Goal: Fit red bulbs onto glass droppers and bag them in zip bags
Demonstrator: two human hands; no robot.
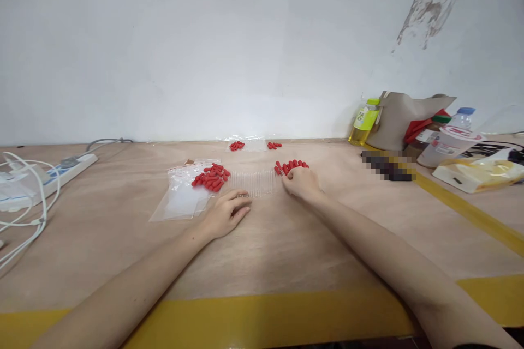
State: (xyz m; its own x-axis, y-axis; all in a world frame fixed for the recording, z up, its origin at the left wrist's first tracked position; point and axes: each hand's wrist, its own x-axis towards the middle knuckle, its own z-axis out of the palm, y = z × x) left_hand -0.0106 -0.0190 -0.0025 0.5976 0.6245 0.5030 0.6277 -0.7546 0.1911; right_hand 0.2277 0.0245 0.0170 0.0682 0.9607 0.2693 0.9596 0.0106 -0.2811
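Observation:
My left hand [228,214] lies palm down at the near left end of a row of thin clear glass tubes [257,182]. Its fingers are stretched out, with the thumb apart, and they touch or nearly touch the tube ends. My right hand [302,181] is closed in a pinch at the row's right side, its fingertips at a small glass dropper with a red bulb [278,170]; the hand hides most of the glass. Just beyond it sits a row of red rubber bulbs [292,164]. Loose red bulbs [210,178] are heaped on a clear plastic bag [178,202], left of the tubes.
Two small groups of red bulbs, one left [236,146] and one right [274,145], lie near the wall. A power strip [77,169] with white cables [43,212] is at the left. Bottle [364,122], grey bag [403,120], plastic cup [446,144] and yellow-white packet [478,174] stand right.

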